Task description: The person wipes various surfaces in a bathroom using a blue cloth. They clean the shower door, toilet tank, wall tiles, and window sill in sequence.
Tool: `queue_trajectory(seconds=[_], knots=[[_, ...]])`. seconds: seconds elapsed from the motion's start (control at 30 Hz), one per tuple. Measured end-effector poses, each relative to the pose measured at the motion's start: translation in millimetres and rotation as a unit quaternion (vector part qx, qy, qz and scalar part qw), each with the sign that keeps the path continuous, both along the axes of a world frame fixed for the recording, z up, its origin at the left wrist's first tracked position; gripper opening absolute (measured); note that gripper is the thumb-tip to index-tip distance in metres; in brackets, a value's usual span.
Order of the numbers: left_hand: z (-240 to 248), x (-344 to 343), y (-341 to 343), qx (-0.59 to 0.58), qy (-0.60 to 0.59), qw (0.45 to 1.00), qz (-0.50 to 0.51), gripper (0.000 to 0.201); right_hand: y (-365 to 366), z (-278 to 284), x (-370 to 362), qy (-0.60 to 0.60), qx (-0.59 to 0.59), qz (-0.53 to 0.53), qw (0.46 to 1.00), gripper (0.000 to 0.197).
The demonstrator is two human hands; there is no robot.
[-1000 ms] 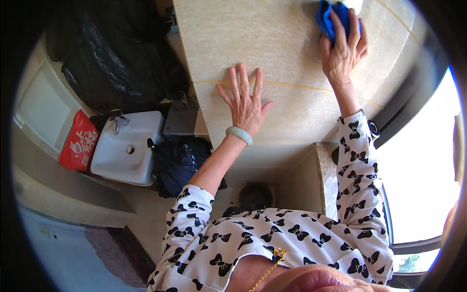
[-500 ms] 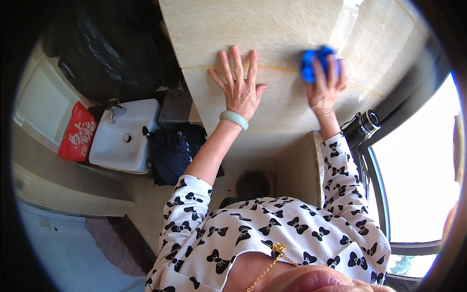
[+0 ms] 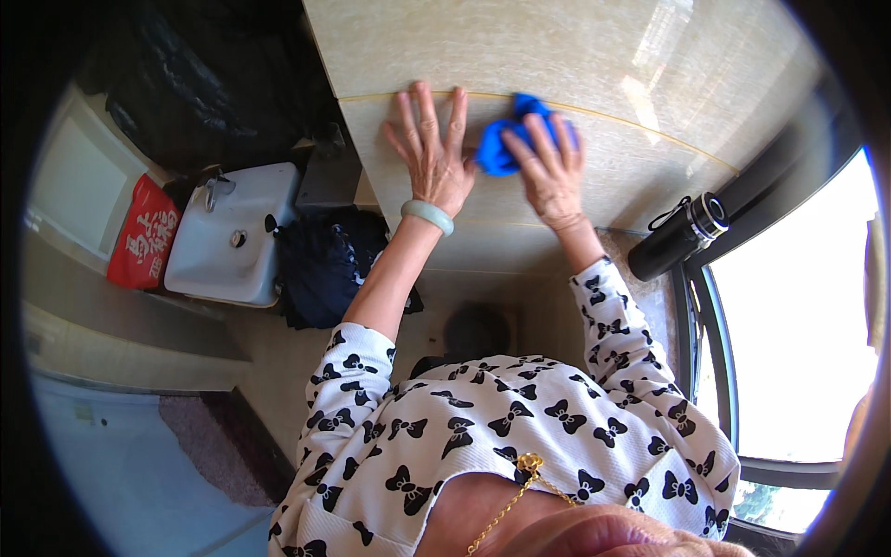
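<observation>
My left hand (image 3: 434,169) lies flat on a glossy beige tiled wall (image 3: 436,42), fingers spread and nothing in it. A pale green bangle (image 3: 427,216) circles that wrist. Under the fingers of my right hand (image 3: 555,181) is a crumpled blue cloth (image 3: 498,151), pressed against the same tiles just below a yellowish joint line. The cloth's left edge comes close to my left thumb. Part of the cloth is hidden behind my right fingers.
A black vacuum flask (image 3: 664,243) stands on a stone ledge at the right, beside a dark-framed window (image 3: 789,334). To the left are a white washbasin (image 3: 218,260) with a tap, a red bag (image 3: 144,237) and dark bundled fabric (image 3: 325,269).
My right hand has swept left across the tiles with the blue cloth, now close to my left hand. The left hand stays flat on the wall; the whole view has shifted slightly.
</observation>
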State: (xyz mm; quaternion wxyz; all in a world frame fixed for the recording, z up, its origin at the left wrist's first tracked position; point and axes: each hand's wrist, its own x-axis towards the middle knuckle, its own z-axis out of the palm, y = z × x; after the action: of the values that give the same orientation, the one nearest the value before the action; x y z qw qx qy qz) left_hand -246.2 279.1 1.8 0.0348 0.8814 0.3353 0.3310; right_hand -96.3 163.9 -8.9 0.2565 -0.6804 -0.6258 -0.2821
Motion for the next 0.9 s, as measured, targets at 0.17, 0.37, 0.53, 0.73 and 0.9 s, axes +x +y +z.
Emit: queue_trajectory(seconds=[0.17, 0.37, 0.53, 0.73, 0.9], knots=[[-11, -21, 1, -0.053, 0.016, 0.998, 0.043, 0.117, -33, 2, 58, 0.082, 0.191, -0.223, 0.952, 0.042], [-14, -21, 1, -0.046, 0.029, 0.998, 0.039, 0.118, 8, -13, 25, 0.086, 0.287, -0.159, 0.941, 0.039], [-17, -21, 5, -0.04, 0.058, 0.996, 0.048, 0.115, 21, -28, -42, 0.071, 0.016, -0.004, 0.997, 0.05], [-16, -25, 4, -0.029, 0.035, 0.998, 0.037, 0.116, 2, -11, -9, 0.035, 0.005, 0.014, 0.999, 0.046], [-13, -20, -2, -0.028, 0.035, 0.999, 0.03, 0.115, -37, 20, 43, 0.097, 0.194, -0.243, 0.946, 0.045]])
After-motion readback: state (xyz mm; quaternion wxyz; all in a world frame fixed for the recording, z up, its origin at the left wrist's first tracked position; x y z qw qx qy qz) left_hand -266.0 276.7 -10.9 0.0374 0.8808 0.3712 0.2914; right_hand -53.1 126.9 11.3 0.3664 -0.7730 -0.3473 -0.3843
